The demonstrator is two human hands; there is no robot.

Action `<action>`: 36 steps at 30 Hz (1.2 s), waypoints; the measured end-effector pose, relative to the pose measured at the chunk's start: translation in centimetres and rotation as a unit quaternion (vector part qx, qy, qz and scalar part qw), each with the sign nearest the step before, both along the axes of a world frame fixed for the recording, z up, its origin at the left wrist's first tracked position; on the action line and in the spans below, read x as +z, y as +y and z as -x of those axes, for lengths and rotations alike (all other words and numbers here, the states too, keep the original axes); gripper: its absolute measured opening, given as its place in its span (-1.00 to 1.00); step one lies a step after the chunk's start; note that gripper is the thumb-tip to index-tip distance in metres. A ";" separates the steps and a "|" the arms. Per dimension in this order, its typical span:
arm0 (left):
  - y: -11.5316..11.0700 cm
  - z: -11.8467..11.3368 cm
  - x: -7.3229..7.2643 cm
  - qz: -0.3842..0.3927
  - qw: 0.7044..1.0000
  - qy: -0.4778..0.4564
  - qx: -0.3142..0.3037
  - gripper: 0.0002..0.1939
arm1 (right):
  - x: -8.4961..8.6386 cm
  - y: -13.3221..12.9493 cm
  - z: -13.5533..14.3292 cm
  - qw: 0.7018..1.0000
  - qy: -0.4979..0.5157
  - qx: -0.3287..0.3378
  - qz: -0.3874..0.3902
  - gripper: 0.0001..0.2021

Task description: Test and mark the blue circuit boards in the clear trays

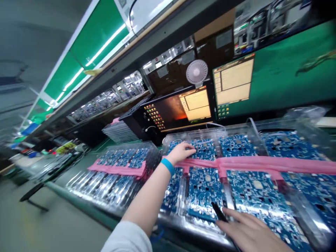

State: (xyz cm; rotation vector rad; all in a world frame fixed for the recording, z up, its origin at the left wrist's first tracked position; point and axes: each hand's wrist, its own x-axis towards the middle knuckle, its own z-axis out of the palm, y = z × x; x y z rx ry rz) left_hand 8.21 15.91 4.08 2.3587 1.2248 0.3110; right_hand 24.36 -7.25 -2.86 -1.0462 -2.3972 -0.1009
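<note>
Blue circuit boards [206,189] lie in clear plastic trays, with a pink strip [244,163] running across them. My left hand [183,152], below a blue wristband [168,166], reaches over the strip to the upper row of boards. Its fingers are curled together at a board's edge; whatever they hold is too small to make out. At the lower right, my right hand [245,227] holds a thin black tool [218,211] over the lower boards, its tip pointing up and left.
To the left stands another tray of boards [136,158] with a pink strip [118,170]. Behind are stacked clear trays [122,132], a monitor [181,108], a larger green screen [283,77] and a small white fan [196,71]. A shelf beam [157,38] runs overhead.
</note>
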 end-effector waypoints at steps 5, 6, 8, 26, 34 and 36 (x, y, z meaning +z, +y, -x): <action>-6.2 9.6 5.5 0.059 0.990 -0.106 0.077 -0.65 | 0.9 -0.8 0.1 0.994 0.065 -0.028 -0.082 -0.67; -7.6 11.9 6.5 0.054 0.984 -0.119 0.120 -0.66 | 1.0 -1.0 0.1 0.994 0.067 -0.032 -0.074 -0.66; -10.4 16.7 7.5 0.020 0.968 -0.117 0.223 -0.67 | 1.0 -1.4 -0.1 0.996 0.067 -0.038 -0.046 -0.63; -27.3 20.1 -11.1 0.175 0.934 0.159 0.267 -0.82 | 0.7 -3.3 0.2 0.982 0.124 -0.101 0.104 -0.62; -25.9 20.9 -10.1 0.081 0.915 0.112 0.378 -0.82 | 0.1 -3.3 0.0 0.980 0.124 -0.113 0.106 -0.63; -25.7 20.7 -10.1 0.073 0.914 0.087 0.389 -0.78 | -0.5 -3.1 -0.2 0.985 0.121 -0.096 0.073 -0.61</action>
